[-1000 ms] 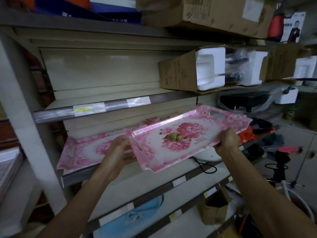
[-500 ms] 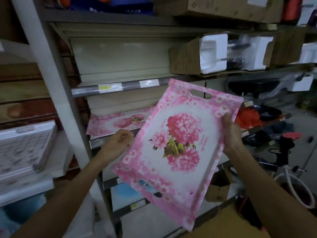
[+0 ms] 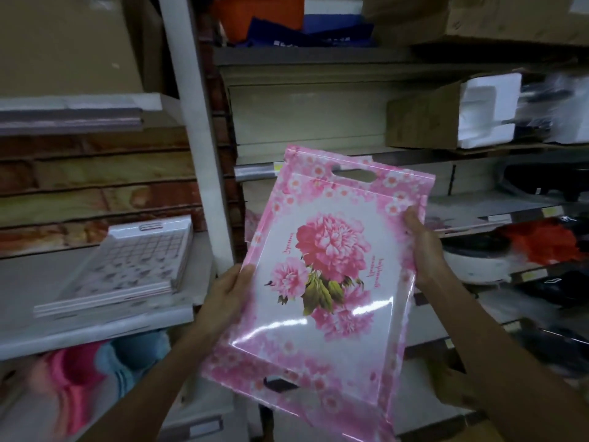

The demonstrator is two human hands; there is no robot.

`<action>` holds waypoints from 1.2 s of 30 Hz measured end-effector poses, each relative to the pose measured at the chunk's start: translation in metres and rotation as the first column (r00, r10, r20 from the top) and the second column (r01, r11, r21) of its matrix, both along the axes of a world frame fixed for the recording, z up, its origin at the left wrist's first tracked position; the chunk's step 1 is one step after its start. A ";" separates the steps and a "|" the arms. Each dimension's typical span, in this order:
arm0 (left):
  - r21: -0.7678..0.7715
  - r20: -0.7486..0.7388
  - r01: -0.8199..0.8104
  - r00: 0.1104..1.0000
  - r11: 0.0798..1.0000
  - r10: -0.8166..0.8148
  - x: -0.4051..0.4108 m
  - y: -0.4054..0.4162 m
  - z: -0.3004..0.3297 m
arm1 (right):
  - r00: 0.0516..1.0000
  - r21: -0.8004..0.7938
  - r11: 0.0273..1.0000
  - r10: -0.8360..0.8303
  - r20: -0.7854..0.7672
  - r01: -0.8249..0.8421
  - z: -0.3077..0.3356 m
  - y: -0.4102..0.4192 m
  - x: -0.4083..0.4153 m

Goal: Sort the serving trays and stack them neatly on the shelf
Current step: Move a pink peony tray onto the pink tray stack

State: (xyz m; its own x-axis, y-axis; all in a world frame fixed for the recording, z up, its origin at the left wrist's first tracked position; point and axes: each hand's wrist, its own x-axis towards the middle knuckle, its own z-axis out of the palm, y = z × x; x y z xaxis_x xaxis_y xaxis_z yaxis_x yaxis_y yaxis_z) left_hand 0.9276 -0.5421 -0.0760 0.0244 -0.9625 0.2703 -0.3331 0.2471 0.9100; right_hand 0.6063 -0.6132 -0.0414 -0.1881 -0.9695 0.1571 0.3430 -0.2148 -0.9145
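Observation:
I hold a pink tray with a peony print (image 3: 328, 269) tilted up on end in front of me, its handle slots at top and bottom. My left hand (image 3: 228, 296) grips its left long edge and my right hand (image 3: 424, 247) grips its right long edge. On the left shelf (image 3: 95, 333) lies a short stack of white trays with a grid and butterfly pattern (image 3: 127, 269). The pink tray seen earlier on the right shelf is almost wholly hidden behind the one I hold.
A white upright post (image 3: 204, 161) divides the two shelf bays. Cardboard boxes with white foam (image 3: 452, 113) sit on the upper right shelf. Dark and orange items (image 3: 541, 240) fill the right shelves. Pink and blue fabric (image 3: 95, 374) lies under the left shelf.
The pink tray was lifted off the right shelf, tipped upright and carried left toward the post. The view swung left, bringing the left shelf with the white trays into sight.

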 end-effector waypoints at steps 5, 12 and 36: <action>-0.043 0.015 -0.126 0.992 0.991 0.126 0.068 0.021 -0.007 | 0.994 0.006 0.994 0.105 -0.005 -0.105 0.001 -0.007 0.077; -0.007 -0.081 -0.280 0.957 0.960 0.279 0.172 0.059 -0.019 | 0.976 0.062 0.976 0.212 -0.042 -0.210 0.003 -0.006 0.203; 0.093 -0.127 -0.524 0.837 0.846 0.533 0.377 0.007 -0.005 | 0.912 0.047 0.947 0.318 -0.258 -0.317 -0.027 -0.038 0.435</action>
